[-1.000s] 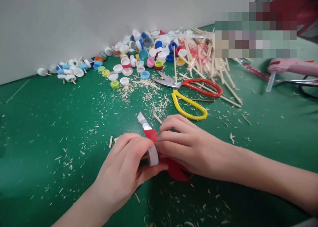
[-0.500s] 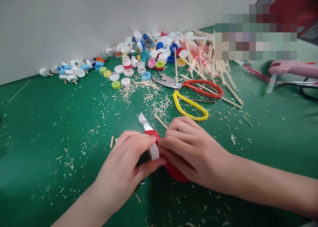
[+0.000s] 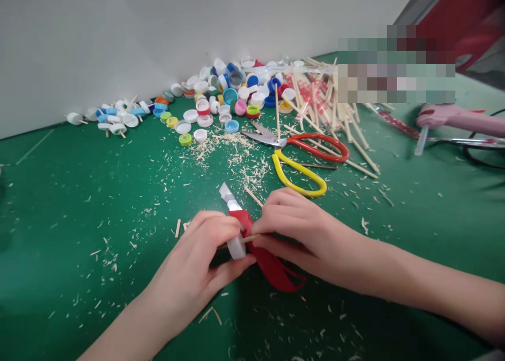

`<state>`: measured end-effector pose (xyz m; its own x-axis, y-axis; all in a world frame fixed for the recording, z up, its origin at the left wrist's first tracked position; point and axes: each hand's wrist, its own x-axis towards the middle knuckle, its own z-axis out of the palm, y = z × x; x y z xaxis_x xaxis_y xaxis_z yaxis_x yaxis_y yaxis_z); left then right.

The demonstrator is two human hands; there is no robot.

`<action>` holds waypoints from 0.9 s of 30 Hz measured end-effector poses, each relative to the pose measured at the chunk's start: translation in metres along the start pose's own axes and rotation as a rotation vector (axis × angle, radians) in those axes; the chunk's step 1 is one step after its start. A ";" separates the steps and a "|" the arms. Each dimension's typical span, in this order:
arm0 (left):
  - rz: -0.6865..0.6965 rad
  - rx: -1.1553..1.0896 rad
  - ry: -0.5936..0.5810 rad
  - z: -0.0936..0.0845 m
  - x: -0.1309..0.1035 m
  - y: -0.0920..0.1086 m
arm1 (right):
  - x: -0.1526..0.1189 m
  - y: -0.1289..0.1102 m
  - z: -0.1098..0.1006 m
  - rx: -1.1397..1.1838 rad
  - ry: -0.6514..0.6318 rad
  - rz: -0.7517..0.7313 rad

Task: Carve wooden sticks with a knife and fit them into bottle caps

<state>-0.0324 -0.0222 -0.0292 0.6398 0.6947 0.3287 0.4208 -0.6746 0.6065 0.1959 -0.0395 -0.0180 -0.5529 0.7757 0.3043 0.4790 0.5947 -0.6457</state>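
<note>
A white bottle cap (image 3: 236, 247) is gripped by my left hand (image 3: 201, 256), thumb below and fingers above. Between the fingertips of my right hand (image 3: 295, 229) is a thin wooden stick (image 3: 250, 238), which meets the cap and seems to run through it. Underneath both hands lies a red-handled cutter knife (image 3: 276, 269) on the green table, its silver blade pointing away from me. Beyond my right hand rest scissors (image 3: 279, 144) with one red and one yellow handle, blades apart.
Colourful bottle caps (image 3: 230, 96) are heaped against the grey wall (image 3: 118, 40). Caps on sticks (image 3: 116, 116) lie to the left. Loose sticks (image 3: 335, 103) spread at the back right, near a pink glue gun (image 3: 445, 116). Wood shavings (image 3: 252, 166) litter the green table (image 3: 79, 192).
The white cap has shifted left and tilted, so the stick between it and my right fingers now shows. My right hand has drawn slightly apart from my left, uncovering more of the red knife handle.
</note>
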 end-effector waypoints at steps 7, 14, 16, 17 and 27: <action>-0.066 0.030 0.103 -0.024 0.001 -0.011 | 0.025 0.001 -0.015 -0.127 0.046 -0.034; -0.255 -0.014 0.449 -0.054 0.012 -0.044 | 0.094 0.013 -0.037 -0.483 -0.192 -0.318; -0.249 0.013 0.473 -0.057 0.014 -0.047 | 0.112 0.014 -0.037 -0.573 -0.251 -0.410; -0.247 0.027 0.475 -0.058 0.015 -0.047 | 0.120 0.014 -0.035 -0.611 -0.270 -0.453; -0.339 0.058 0.491 -0.070 0.018 -0.045 | 0.155 0.003 -0.023 -0.875 -0.364 0.137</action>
<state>-0.0852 0.0381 0.0005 0.0973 0.8983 0.4285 0.5927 -0.3982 0.7001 0.1271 0.0876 0.0432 -0.5617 0.8247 -0.0665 0.8134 0.5652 0.1377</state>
